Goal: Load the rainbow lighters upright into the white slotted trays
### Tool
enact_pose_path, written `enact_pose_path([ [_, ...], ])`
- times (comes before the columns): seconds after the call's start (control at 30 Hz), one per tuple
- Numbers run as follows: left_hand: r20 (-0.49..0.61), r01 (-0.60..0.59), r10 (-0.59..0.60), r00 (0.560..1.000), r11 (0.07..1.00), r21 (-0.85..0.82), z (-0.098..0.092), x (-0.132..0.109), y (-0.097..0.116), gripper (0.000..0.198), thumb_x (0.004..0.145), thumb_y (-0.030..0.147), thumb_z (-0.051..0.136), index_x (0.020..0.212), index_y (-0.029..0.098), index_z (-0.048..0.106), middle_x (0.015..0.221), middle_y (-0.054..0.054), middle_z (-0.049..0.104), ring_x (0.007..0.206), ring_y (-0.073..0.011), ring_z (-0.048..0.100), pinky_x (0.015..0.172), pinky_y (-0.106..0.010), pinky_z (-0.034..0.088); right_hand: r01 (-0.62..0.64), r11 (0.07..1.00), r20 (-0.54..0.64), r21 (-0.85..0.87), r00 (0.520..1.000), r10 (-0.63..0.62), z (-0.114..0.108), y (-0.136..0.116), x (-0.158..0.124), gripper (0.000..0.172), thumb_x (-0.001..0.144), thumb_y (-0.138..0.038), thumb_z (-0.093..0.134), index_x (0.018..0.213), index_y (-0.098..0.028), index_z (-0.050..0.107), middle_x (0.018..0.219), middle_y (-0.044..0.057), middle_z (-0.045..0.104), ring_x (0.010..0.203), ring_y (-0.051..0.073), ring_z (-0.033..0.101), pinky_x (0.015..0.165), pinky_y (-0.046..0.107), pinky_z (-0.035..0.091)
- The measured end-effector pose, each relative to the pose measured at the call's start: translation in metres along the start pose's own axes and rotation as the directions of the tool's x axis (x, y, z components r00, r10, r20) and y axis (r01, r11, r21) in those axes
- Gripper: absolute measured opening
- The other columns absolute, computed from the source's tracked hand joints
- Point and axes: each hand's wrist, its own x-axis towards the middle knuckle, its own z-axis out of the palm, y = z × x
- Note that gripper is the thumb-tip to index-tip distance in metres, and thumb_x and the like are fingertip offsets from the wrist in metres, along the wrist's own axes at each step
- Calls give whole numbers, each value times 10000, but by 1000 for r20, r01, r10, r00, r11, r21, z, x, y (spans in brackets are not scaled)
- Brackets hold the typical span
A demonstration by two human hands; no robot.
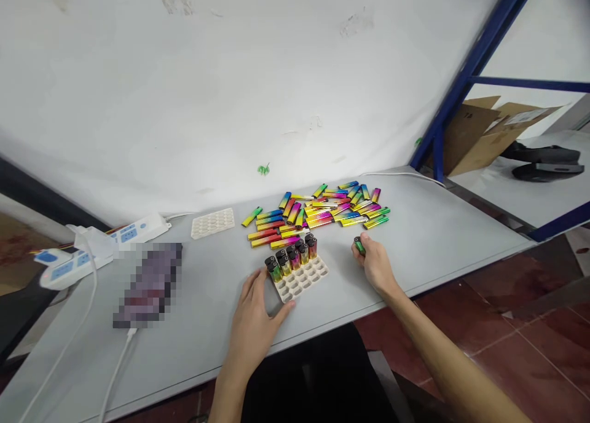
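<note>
My left hand (253, 321) grips the corner of a cream tray (306, 281) with rows of small slots, its thumb at the front and its fingers along the left side. Several lighters (295, 260) with black tops stand upright in the tray's rear rows; the front rows show bare slots. Off to the right, my right hand (374, 263) is closed around a green lighter (359, 246), held just above the table. Behind the tray lies a loose pile of shiny, multicoloured lighter sleeves (322, 211); whether they are hollow is too small to tell.
A second cream tray (212, 223) lies at the back left by the wall. Further left are a white power strip (129, 232), cables and a blurred purple item (150, 284). A blue metal frame (461, 79) and cardboard box (483, 134) stand at the right.
</note>
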Motion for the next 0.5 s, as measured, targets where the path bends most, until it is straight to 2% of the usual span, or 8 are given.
enact_pose_path([
  [0.2,5,0,0,1000,1000,-6,-1,0,0,755,839,544,607,1461,197,354,1504,-132,414,1406,-317,397,1142,-511,385,27,998,5,-50,1000,-27,-2,1,-1,559,996,-514,228,543,-212,353,504,-28,284,488,122,268,519,309,208],
  [0.37,3,-1,1,1000,1000,-9,-1,0,1,754,842,543,603,1463,196,352,1504,-138,417,1408,-327,395,1133,-516,391,-18,999,-55,36,998,20,1,0,-1,599,983,-611,236,595,-207,447,532,-27,318,503,127,292,510,300,234],
  [0.43,1,-4,4,1000,1000,-12,-2,-1,1,748,844,540,603,1463,203,352,1504,-138,415,1408,-328,395,1130,-520,394,-21,995,-71,96,997,28,3,1,0,618,979,-638,222,676,-197,531,563,-24,349,516,132,315,506,292,254],
  [0.5,1,-16,16,1000,1000,-17,-2,-1,1,734,852,534,598,1463,211,352,1504,-138,414,1407,-329,394,1124,-532,397,20,992,-81,126,997,-10,4,2,1,594,990,-619,221,838,-190,603,615,-20,401,547,139,364,525,284,303],
])
